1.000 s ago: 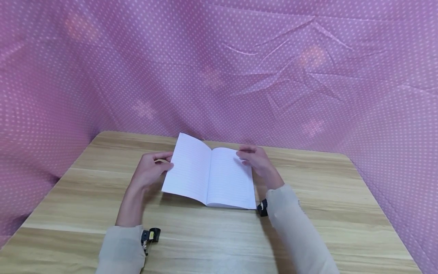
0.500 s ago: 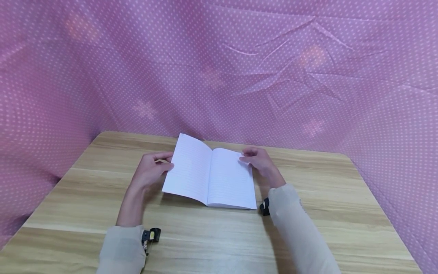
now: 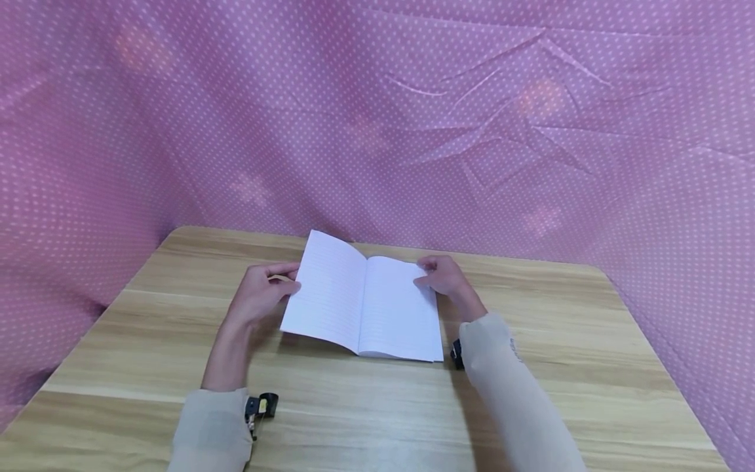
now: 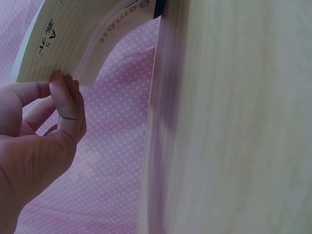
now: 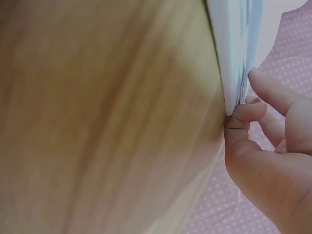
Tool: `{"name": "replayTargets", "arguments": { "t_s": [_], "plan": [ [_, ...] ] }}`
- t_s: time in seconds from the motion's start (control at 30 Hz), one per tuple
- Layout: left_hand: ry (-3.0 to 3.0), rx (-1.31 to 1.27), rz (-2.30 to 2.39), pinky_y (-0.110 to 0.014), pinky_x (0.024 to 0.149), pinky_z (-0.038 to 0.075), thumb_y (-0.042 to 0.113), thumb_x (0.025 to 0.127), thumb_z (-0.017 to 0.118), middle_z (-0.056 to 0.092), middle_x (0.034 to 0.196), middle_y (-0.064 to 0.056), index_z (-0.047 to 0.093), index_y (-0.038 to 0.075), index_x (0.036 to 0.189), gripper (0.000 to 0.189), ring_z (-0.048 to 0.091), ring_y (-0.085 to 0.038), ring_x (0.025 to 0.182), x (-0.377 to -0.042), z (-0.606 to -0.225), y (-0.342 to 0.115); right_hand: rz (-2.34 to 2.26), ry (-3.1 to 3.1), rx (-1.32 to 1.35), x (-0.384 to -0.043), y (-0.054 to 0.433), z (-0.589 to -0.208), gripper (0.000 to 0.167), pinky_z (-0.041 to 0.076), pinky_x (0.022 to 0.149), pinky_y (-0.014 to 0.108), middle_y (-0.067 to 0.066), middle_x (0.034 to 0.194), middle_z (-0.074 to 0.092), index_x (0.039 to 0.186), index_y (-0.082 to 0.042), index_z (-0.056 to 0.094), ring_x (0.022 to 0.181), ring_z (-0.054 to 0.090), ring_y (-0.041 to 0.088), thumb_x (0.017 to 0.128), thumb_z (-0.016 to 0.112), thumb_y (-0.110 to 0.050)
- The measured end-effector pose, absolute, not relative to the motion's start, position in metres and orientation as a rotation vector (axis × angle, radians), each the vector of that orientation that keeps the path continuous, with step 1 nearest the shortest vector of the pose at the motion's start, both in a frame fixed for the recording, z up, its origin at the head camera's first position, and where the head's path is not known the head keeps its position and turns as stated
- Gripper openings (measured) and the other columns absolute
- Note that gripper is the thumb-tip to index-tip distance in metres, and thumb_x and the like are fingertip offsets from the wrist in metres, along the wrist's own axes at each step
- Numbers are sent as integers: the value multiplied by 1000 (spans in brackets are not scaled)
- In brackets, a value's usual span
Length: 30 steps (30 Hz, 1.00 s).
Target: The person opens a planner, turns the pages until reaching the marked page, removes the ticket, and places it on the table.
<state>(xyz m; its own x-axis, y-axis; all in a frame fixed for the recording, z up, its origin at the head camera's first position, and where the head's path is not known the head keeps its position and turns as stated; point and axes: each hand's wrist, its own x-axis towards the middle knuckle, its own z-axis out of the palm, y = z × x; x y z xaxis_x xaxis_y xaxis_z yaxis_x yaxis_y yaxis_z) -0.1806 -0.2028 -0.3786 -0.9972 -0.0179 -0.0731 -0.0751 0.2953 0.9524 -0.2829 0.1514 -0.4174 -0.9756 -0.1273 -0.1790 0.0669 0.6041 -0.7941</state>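
The open notebook (image 3: 396,314) sits mid-worktop (image 3: 354,419), close to the far edge, with wood on its left, its right and its near side. Its left half is lifted. The left hand (image 3: 257,295) reaches up, fingers pinching that half's outer edge. The right hand (image 3: 446,275) bends in, fingers pinching the right edge; how many pages, I can't tell.

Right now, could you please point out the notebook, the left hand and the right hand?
Notebook (image 3: 392,311), head view: right page.
Left hand (image 3: 259,290), head view: middle of hand.
Right hand (image 3: 447,276), head view: middle of hand.
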Motion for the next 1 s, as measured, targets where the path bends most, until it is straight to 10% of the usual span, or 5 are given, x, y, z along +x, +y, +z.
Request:
{"name": "replayTargets", "arguments": {
  "t_s": [1.0],
  "plan": [
    [2467,-72,1826,-24,78,57,2,95,64,58,116,-19,60,-5,136,43,60,-24,96,-184,-378,-205,-990,2770,-166,-283,146,-406,45,46,105,48,23,134,55,130,2,60,122,52,38,90,75,-12]
  ]
}}
